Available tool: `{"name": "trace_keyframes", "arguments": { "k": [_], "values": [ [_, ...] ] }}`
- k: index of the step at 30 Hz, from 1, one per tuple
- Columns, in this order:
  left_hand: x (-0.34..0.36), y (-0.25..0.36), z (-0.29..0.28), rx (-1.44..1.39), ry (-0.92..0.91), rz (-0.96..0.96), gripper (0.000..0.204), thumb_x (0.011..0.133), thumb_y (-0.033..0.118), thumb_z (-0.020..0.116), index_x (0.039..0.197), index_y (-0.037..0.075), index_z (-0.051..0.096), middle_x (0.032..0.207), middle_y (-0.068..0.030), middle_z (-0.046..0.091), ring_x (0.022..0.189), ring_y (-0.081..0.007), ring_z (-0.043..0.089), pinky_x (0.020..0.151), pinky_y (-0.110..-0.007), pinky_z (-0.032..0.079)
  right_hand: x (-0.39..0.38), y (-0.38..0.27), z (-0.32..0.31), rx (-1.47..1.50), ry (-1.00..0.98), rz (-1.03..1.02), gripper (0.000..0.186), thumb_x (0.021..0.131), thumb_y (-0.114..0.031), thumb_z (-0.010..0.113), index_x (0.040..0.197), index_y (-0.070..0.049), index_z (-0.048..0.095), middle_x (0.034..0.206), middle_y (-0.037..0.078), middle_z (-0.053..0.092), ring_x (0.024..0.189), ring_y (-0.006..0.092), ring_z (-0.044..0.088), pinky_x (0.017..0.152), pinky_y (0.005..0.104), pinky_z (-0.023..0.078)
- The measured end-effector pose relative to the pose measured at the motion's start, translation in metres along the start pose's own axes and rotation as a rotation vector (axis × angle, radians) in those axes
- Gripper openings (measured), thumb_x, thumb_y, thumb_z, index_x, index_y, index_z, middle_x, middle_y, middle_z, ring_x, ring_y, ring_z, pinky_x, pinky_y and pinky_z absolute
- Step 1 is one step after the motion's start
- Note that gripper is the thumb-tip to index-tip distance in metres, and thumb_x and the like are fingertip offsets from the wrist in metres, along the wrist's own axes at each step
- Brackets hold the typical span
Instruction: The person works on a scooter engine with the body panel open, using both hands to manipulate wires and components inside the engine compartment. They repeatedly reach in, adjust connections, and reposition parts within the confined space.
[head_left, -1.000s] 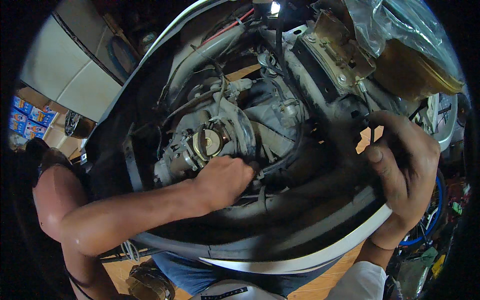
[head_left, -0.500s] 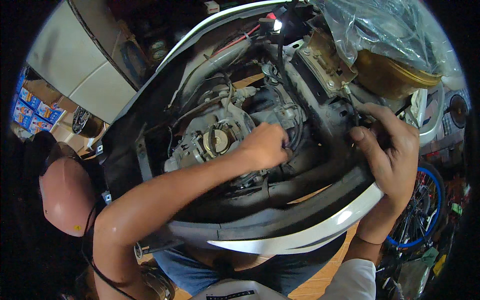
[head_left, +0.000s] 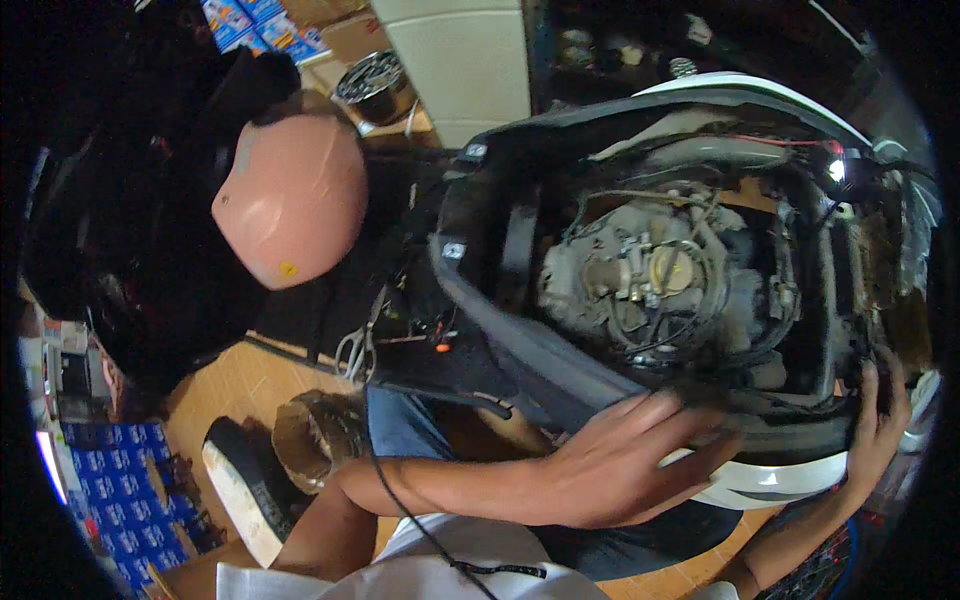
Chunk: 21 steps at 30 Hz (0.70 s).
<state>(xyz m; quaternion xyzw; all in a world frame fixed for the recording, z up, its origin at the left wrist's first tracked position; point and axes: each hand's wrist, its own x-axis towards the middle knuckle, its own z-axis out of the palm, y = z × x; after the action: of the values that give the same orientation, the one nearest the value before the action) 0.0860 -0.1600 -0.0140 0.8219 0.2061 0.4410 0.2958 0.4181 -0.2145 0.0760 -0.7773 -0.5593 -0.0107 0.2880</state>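
Note:
A scooter's open body [head_left: 560,350] with its seat area uncovered lies ahead of me, its dusty engine [head_left: 590,265] showing inside. A round brass-coloured cap [head_left: 672,272] sits on the engine among hoses and cables. My left hand [head_left: 640,460] hovers over the near rim, somewhat blurred, its fingers loosely bent and apart with nothing visible in them. At the right end of the rim, my right hand [head_left: 876,425] has its fingers stretched upward beside the frame; the fingertips are in shadow.
A pink helmet [head_left: 300,200] rests to the left of the scooter. Scissors [head_left: 352,352] lie on the dark footboard. A small lit lamp [head_left: 837,170] shines at the far right of the opening. A metal pot [head_left: 376,90] stands behind, and blue boxes [head_left: 125,490] are at lower left.
My left hand has come out of the engine bay to the near rim, its fingers loosening. The view has swung left, so the scooter appears farther right and the helmet nearer the middle.

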Motion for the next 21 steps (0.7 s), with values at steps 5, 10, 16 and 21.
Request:
{"name": "trace_keyframes", "arguments": {
  "k": [5,10,16,21],
  "values": [
    [-0.152,0.001,-0.047,0.200,-0.407,-0.195,0.031,0.090,0.024,0.067,0.119,0.012,0.064,0.101,-0.0060,0.055,0.085,-0.0168,0.064,0.052,-0.027,0.051,0.002,0.019,-0.008,-0.284,-0.051,-0.047,0.039,0.103,-0.020,0.055,0.133,0.006,0.058,0.133,0.021,0.060,0.122,0.0266,0.056,0.106,0.0358,0.042],
    [-0.199,-0.012,-0.172,0.378,-1.254,-0.927,0.032,0.085,0.014,0.059,0.115,0.007,0.067,0.100,-0.0198,0.069,0.087,-0.0355,0.069,0.070,-0.047,0.056,0.001,0.015,-0.004,-0.181,0.018,0.087,0.040,0.102,-0.017,0.058,0.135,0.006,0.056,0.134,0.020,0.059,0.119,0.0252,0.058,0.106,0.0363,0.043],
    [-0.100,0.011,-0.244,0.787,-0.190,-0.847,0.023,0.079,-0.002,0.061,0.102,-0.002,0.066,0.094,-0.0196,0.066,0.080,-0.0291,0.064,0.074,-0.034,0.051,0.000,-0.016,0.004,-0.109,0.008,-0.064,0.027,0.095,-0.012,0.064,0.116,0.005,0.064,0.102,0.016,0.069,0.095,0.0194,0.062,0.091,0.0303,0.046],
    [0.032,-0.012,-0.162,0.486,0.075,-0.460,0.017,0.078,-0.010,0.056,0.093,-0.006,0.063,0.086,-0.0156,0.063,0.079,-0.0218,0.062,0.073,-0.031,0.049,0.003,-0.031,0.007,-0.065,0.018,-0.030,0.035,0.096,-0.014,0.061,0.122,0.009,0.061,0.106,0.019,0.069,0.098,0.0224,0.064,0.093,0.0318,0.046]
  ]
}}
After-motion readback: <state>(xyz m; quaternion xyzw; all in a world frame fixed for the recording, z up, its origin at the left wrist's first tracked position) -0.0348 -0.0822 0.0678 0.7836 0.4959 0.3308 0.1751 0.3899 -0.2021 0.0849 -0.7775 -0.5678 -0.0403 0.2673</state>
